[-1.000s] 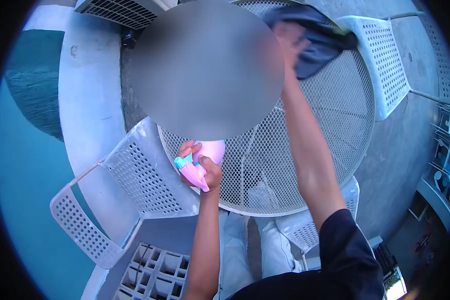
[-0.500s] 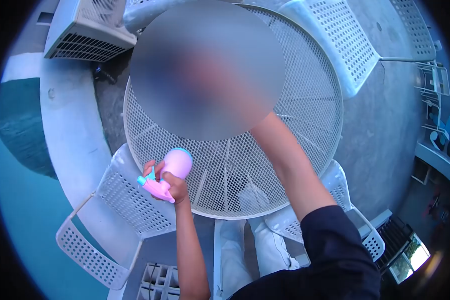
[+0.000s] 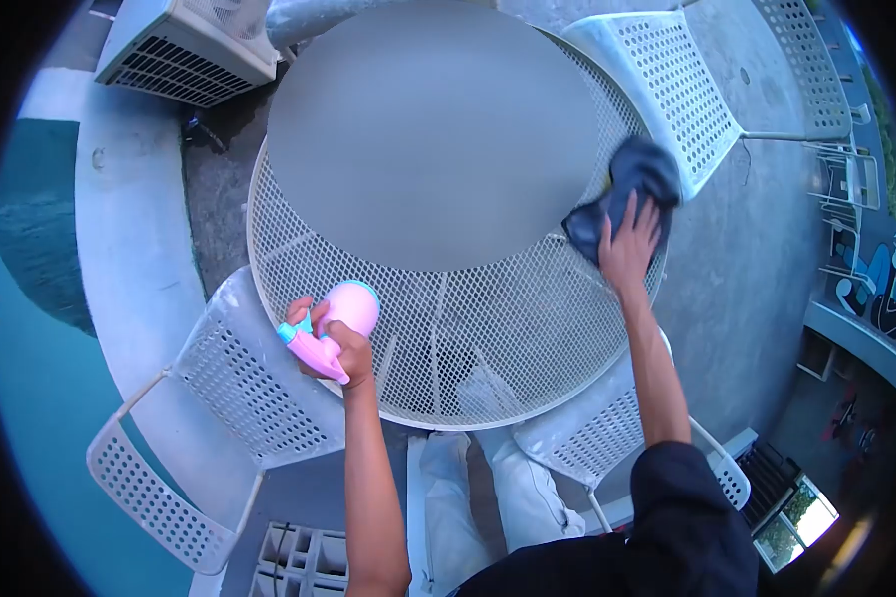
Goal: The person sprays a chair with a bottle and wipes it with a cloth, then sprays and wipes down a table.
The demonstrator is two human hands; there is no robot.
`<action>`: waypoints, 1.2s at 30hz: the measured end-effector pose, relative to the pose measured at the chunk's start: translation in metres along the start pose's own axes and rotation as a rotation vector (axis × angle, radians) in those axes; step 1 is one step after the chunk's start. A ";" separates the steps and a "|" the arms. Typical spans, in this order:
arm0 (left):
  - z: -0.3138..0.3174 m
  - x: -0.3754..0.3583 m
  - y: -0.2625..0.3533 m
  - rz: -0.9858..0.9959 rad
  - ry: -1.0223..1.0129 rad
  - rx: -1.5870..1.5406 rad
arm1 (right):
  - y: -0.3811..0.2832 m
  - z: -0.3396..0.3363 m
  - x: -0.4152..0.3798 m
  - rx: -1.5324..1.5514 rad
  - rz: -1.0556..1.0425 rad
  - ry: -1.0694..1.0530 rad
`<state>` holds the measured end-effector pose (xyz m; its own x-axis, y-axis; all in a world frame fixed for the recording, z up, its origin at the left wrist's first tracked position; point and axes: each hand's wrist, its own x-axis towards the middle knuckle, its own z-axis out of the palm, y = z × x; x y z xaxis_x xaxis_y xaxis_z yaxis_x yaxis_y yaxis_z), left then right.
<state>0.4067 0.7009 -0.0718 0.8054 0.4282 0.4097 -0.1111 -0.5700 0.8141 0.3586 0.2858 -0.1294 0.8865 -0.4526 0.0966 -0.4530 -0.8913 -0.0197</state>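
Note:
My left hand (image 3: 334, 343) is wrapped round the neck of a pink spray bottle (image 3: 352, 306) with a turquoise nozzle and trigger. The bottle is tilted over the near left rim of a round white mesh table (image 3: 408, 348), its base toward the tabletop. On the table's right side, my right hand (image 3: 630, 249) holds a bunched dark cloth (image 3: 639, 184) from above, thumb and fingers over it. Motion smears part of the cloth. A grey blurred oval hides the middle and far part of the tabletop.
Perforated white chairs stand round the table, at near left (image 3: 259, 388), near right (image 3: 597, 438) and far right (image 3: 677, 90). An air-conditioner unit (image 3: 189, 55) sits at far left. Pool water (image 3: 40, 398) lies beyond a pale ledge (image 3: 129, 219). Hollow blocks (image 3: 304, 562) are at the lower left.
My right hand has swept from the blurred far part of the table to its right edge, bringing the dark cloth into sight. My left hand keeps the spray bottle in nearly the same place.

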 end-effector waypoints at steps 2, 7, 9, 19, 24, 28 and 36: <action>0.002 0.001 0.000 -0.007 0.011 -0.039 | 0.000 -0.009 -0.054 -0.018 0.026 -0.090; 0.004 0.002 -0.001 -0.004 0.040 -0.041 | -0.016 -0.018 -0.112 -0.060 0.068 -0.086; 0.004 0.003 -0.003 -0.001 0.021 -0.060 | -0.018 -0.018 -0.109 -0.037 0.097 -0.044; 0.011 0.058 0.059 -0.453 -0.070 0.086 | -0.015 -0.021 -0.111 0.009 0.113 0.032; 0.012 0.053 0.052 -0.763 -0.094 -0.027 | -0.013 -0.021 -0.111 0.009 0.107 0.057; 0.011 0.039 0.041 -0.947 0.026 -0.095 | -0.015 -0.022 -0.110 0.017 0.106 0.069; -0.027 -0.022 0.028 -0.964 0.037 -0.031 | -0.013 -0.021 -0.111 0.026 0.111 0.059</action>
<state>0.3702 0.6943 -0.0474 0.5397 0.7248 -0.4282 0.5725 0.0569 0.8179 0.2640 0.3484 -0.1195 0.8233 -0.5473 0.1509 -0.5451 -0.8363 -0.0591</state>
